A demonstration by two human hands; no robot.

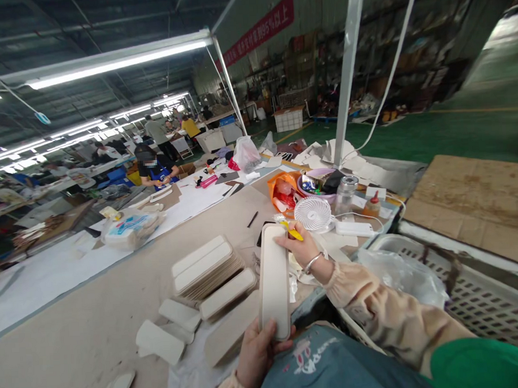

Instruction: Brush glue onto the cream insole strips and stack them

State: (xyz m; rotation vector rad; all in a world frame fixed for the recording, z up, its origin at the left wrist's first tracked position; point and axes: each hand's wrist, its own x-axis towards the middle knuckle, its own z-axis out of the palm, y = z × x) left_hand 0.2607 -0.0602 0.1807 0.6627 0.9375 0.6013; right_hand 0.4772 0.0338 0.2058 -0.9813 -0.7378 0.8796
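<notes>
A long cream panel (274, 280) with rounded ends is held upright in front of me. My left hand (262, 351) grips its lower end, thumb on the front face. My right hand (304, 246) pinches the upper right edge and also has a small yellow tool (292, 231) in it, whose kind I cannot make out. Left of the panel lies a stack of similar pieces (208, 269), with a smaller stack (228, 293) beside it. Another pile (232, 328) is partly behind my left hand. Shorter loose pieces (160, 341) lie farther left.
Behind my right hand stand a white fan (313, 214), a glass jar (346, 195), a glue bottle (372, 204), a purple basin (317, 179) and an orange bag (279, 190). A white plastic crate (485, 289) is at my right. Across the table, a co-worker (156, 167) sits.
</notes>
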